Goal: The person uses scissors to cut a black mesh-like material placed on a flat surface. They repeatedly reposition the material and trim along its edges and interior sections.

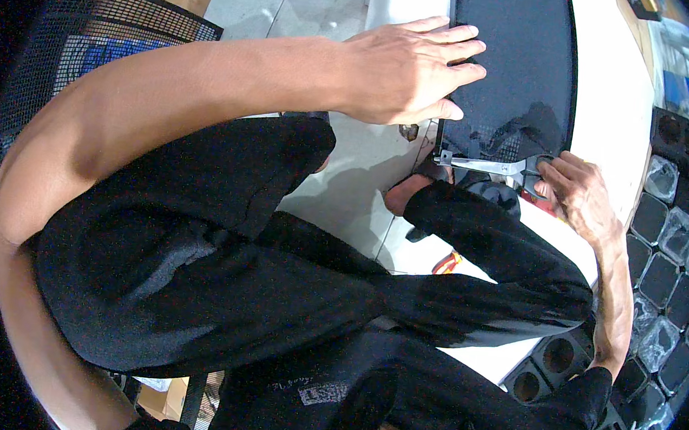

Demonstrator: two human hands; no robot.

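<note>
A long strip of black sheet material [518, 67] with a dull sheen lies on a white surface [600, 97], its near end towards me. My left hand [406, 71] rests flat over its left edge, fingers spread and pointing right. By the near end my right hand [574, 187] grips a pair of scissors [501, 168] by the dark handles. The metal blades point left along the near edge of the sheet. Whether they are parted around the material cannot be made out. A small squarish metal piece shows at the blade tips.
Rows of black box-like pieces [660, 277], some wrapped in clear plastic, stand at the right. Black speaker-like boxes [546, 365] are near my right elbow. A black mesh panel [133, 32] is at the left. A red and yellow item [446, 263] lies by my bent leg.
</note>
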